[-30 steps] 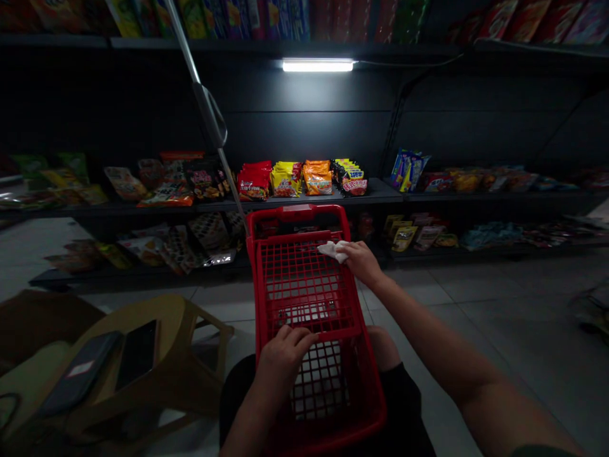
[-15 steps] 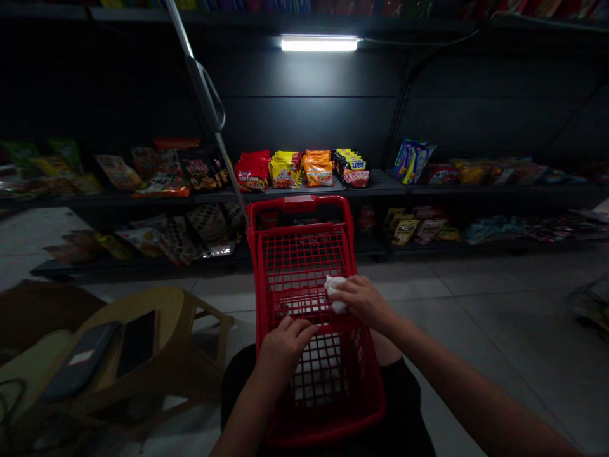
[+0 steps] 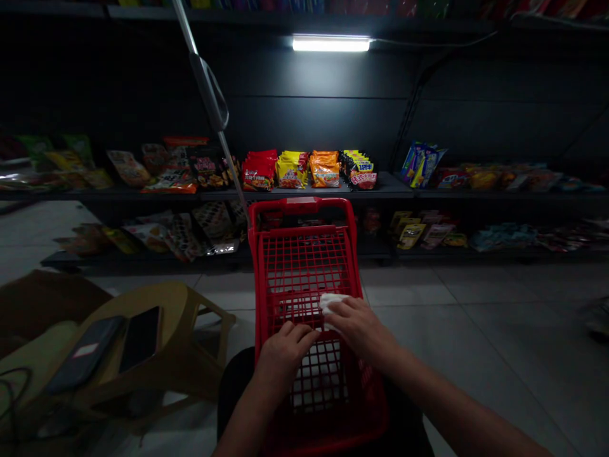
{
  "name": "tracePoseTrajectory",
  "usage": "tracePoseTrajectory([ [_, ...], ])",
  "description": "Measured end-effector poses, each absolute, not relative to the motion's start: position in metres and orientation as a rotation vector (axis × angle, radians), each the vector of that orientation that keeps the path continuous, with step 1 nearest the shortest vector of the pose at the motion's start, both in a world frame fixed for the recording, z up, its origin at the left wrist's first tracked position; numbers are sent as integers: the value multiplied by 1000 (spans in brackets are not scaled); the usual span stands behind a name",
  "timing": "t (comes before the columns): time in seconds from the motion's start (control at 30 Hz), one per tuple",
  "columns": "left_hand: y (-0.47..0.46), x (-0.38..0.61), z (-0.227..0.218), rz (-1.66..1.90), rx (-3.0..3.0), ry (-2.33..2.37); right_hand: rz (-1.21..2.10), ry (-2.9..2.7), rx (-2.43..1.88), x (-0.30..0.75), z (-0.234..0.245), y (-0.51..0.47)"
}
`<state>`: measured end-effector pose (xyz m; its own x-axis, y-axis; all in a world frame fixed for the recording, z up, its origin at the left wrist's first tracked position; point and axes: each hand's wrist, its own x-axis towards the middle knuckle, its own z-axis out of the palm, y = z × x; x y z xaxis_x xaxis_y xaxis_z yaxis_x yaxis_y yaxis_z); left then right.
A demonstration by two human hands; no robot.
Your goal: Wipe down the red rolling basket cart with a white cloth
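Note:
A red plastic shopping basket (image 3: 307, 257) with grid walls and a pull handle stands tilted between my knees. My left hand (image 3: 284, 351) is closed over a crossbar at the basket's middle, its fingertips curled on the edge. In my right hand (image 3: 358, 325) is a crumpled white cloth (image 3: 332, 301), pressed against the basket's grid on the right side. The fingers bend over the cloth and hide part of it. My two hands are close together, the right one slightly higher.
To the left, a yellow plastic stool (image 3: 178, 317) bears a phone (image 3: 141, 338) and a dark flat case (image 3: 88, 352). A metal pole (image 3: 233, 171) slants up behind the basket. Shelves (image 3: 380, 184) with snack packets stretch across the front, under a tube light (image 3: 331, 44).
My right hand has moved down and slightly left with the cloth along the grid. My left hand keeps its place on the basket. The view has shifted slightly left.

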<state>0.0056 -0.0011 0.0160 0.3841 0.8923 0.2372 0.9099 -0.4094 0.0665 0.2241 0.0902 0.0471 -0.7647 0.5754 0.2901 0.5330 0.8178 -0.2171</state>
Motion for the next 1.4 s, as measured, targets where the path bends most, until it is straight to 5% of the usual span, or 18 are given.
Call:
tracePoseTrajectory([
  [0.17, 0, 7, 15, -349, -2547, -1705, 451, -2514, -795, 202, 73, 101],
  [0.47, 3, 7, 7, -341, -2556, -1664, 85, -2855, -16, 91, 59, 137],
  [0.8, 0, 7, 23, -237, -2586, -1734, 149, -2545, -643, 39, 53, 175],
  [1.0, 1, 5, 10, -315, -2559, -1696, 104, -2832, 218, 45, 51, 147],
  [1.23, 1, 3, 14, -364, -2545, -1667, 108, -2553, -590, -5, 61, 217],
  [1.4, 2, 1, 7, -390, -2541, -1649, 109, -2601, -532, 1, 54, 185],
])
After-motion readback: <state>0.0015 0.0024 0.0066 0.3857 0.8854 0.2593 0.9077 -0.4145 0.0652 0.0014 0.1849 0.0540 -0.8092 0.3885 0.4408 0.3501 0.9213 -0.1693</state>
